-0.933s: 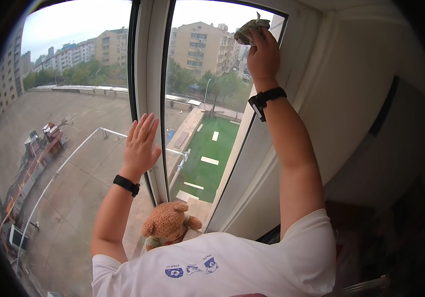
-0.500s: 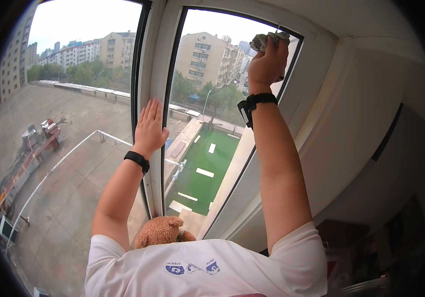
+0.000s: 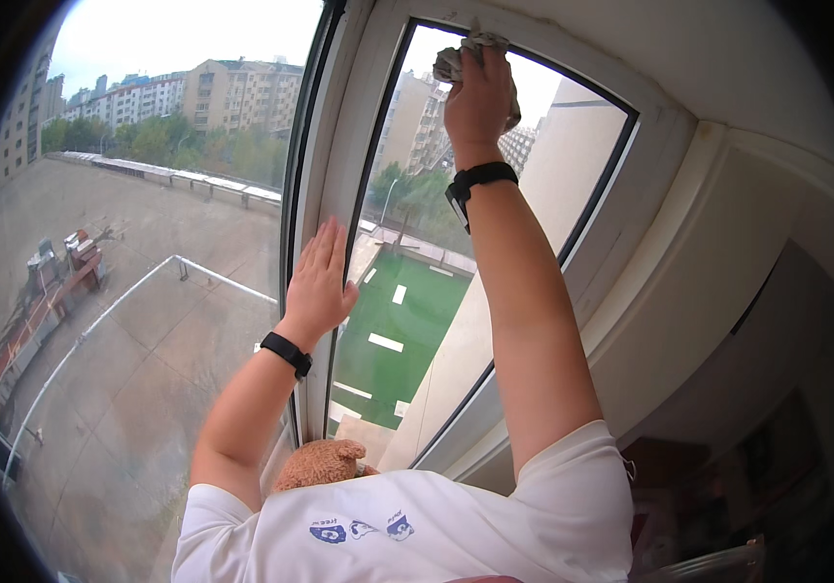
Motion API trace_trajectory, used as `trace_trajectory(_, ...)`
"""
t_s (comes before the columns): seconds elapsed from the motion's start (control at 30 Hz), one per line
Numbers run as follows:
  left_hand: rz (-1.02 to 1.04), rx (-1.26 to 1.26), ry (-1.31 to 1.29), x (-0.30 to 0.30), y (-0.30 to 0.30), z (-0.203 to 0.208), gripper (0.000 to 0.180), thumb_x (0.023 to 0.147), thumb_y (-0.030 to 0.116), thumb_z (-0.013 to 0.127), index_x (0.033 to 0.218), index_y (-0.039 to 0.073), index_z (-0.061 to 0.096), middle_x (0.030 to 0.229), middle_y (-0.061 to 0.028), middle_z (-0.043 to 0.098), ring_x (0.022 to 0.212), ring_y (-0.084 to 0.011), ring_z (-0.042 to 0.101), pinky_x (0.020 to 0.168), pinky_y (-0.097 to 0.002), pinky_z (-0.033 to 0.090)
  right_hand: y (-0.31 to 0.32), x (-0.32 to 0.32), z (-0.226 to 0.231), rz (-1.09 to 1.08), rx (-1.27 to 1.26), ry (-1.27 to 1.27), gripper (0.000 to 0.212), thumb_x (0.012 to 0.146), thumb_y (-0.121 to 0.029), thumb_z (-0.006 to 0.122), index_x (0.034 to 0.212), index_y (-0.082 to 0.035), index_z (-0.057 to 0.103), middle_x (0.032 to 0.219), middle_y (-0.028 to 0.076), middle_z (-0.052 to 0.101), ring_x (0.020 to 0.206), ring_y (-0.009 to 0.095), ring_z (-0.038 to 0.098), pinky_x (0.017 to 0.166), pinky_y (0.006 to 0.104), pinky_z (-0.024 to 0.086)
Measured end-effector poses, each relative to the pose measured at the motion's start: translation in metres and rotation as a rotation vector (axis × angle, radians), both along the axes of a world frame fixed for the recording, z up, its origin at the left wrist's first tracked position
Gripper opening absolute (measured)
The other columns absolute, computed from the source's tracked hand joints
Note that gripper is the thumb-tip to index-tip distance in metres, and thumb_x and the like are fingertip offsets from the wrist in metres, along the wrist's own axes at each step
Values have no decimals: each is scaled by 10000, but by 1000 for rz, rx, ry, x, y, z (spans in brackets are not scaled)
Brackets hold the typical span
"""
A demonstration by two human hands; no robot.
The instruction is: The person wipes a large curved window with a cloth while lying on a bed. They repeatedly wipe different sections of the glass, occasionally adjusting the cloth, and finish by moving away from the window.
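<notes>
My right hand (image 3: 478, 102) is raised to the top of the right window pane (image 3: 427, 214) and presses a crumpled grey-green cloth (image 3: 485, 41) there, near the upper frame. Part of the cloth hangs out beside the palm. My left hand (image 3: 318, 287) lies flat with its fingers stretched upward against the white window post (image 3: 317, 204) between the two panes, holding nothing. Each wrist wears a black band.
A brown plush toy (image 3: 320, 464) sits low at the window, partly hidden by my white shirt. To the right runs a pale wall ledge (image 3: 670, 233). Outside are a rooftop, white pipes (image 3: 96, 335), a green court (image 3: 407, 330) and buildings.
My right hand has slid the cloth leftward and up along the pane's top. The view has shifted, showing more of the right pane; my left hand stays on the post.
</notes>
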State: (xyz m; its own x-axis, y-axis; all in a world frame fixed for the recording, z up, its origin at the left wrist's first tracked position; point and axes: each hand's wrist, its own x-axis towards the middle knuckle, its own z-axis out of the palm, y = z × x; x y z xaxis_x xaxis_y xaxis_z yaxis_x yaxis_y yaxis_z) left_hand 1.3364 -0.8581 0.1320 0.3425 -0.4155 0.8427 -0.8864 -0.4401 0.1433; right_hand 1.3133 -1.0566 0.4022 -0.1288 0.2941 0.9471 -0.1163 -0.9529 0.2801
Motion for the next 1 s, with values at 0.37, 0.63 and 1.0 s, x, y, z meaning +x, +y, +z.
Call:
trace_trajectory(0.37, -65, -122, -75, -26, 35, -3, 796, 776, 116, 606, 1495, -32, 297, 1557, -194, 315, 1442, -336, 316, 1187, -429, 263, 13, 38, -62, 33, -149, 220, 266, 812, -44, 611, 1055, -112, 695, 1274, 79, 613, 1266, 305, 523, 1033, 438, 461)
trace_trajectory(0.63, -152, -99, -17, -49, 20, -18, 795, 783, 117, 621, 1493, -31, 296, 1551, -199, 321, 1444, -346, 309, 1183, -449, 265, 21, -21, -242, 142, -249, 670, 221, 829, -73, 599, 1033, -62, 682, 1263, 84, 604, 1268, 288, 522, 1091, 420, 414)
trace_trajectory(1.0, -145, -118, -17, -52, 22, -27, 842, 787, 82, 624, 1532, 9, 238, 1584, -167, 275, 1455, -340, 287, 1189, -441, 256, -56, -81, -93, -236, -562, 546, 244, 835, -104, 599, 1044, -183, 697, 1287, -8, 593, 1250, 202, 547, 1046, 367, 467)
